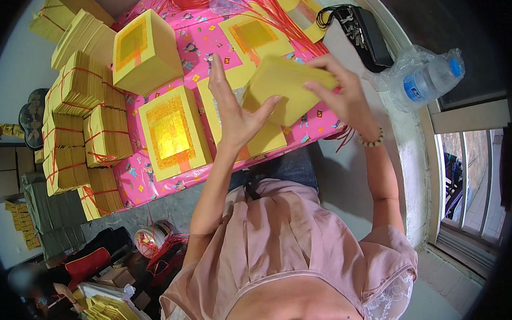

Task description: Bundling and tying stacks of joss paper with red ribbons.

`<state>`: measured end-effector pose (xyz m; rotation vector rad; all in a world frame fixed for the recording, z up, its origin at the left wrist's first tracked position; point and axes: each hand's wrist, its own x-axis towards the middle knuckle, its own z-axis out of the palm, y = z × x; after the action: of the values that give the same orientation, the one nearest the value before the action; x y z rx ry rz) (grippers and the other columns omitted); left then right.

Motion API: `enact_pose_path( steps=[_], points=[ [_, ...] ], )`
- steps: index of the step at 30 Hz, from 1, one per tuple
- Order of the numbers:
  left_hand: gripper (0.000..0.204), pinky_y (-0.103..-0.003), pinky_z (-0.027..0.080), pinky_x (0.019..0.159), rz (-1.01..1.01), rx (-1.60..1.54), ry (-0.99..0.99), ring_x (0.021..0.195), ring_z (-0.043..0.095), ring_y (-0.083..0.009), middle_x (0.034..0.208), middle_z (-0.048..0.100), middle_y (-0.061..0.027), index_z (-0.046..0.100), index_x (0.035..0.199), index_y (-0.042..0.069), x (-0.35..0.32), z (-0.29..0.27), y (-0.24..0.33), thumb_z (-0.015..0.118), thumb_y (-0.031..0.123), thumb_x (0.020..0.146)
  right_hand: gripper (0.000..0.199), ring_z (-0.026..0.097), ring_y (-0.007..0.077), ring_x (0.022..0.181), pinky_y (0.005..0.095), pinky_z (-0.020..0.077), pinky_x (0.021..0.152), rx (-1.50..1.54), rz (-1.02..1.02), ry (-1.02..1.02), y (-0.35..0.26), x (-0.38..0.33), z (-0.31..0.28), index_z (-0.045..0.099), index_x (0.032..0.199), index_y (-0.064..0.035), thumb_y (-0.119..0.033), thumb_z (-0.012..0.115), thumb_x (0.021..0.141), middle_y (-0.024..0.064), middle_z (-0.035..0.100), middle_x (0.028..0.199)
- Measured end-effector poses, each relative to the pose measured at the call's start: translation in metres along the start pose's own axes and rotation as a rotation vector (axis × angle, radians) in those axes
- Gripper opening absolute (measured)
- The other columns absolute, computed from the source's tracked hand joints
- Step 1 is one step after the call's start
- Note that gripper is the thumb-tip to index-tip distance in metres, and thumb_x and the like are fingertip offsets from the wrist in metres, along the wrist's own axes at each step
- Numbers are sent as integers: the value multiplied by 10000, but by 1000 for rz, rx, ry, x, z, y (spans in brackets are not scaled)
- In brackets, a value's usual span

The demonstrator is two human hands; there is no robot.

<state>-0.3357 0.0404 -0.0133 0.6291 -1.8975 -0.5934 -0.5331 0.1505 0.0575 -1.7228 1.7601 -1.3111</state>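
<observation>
1. In the head view, the left hand (235, 111) and the right hand (343, 95) held a thick stack of yellow paper (286, 90) up over the counter (198, 42).
2. The left grip was spread wide, palm flat on the stack's 9 o'clock side, thumb pressed on its edge.
3. The right grip pinched the stack at its 3 o'clock end, fingers on top.
4. A bead bracelet (372, 140) sat on the right wrist.
5. The counter had a pink cloth with little pictures.
6. At 9 o'clock from the stack lay a flat pile with a gold square (172, 131).
7. Farther at 9 o'clock stood tied bundles (79, 125) with red string.
8. At 3 o'clock a water bottle (431, 78) lay in a clear bag on the sill.
</observation>
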Motion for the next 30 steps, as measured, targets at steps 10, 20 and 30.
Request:
enact_pose_path(
  steps=[10, 20, 30],
  points=[
    [442, -298, 518, 882, -507, -661, -139, 976, 653, -133, 1081, 710, -77, 619, 1225, 17, -56, -32, -38, 781, 11, 813, 422, 608, 335, 1055, 420, 501, 860, -171, -296, -295, -10, 9, 56, 568, 1225, -62, -233, 707, 866, 146, 609, 1162],
    [370, -296, 519, 891, -498, -723, -116, 996, 648, -134, 1091, 709, -72, 643, 1165, 12, -57, -34, -39, 785, 38, 824, 824, 376, 353, 1405, 495, 336, 1128, -545, -453, -149, -13, -2, 37, 406, 1480, -83, -445, 731, 815, 121, 427, 1511],
    [391, -295, 520, 897, -517, -774, -109, 1013, 642, -141, 1114, 693, -81, 606, 1198, -2, -61, -32, -38, 763, 18, 839, 773, 394, 365, 1387, 496, 319, 1139, -490, -492, -99, -17, -4, 43, 431, 1460, -69, -446, 703, 842, 132, 461, 1482]
  ],
)
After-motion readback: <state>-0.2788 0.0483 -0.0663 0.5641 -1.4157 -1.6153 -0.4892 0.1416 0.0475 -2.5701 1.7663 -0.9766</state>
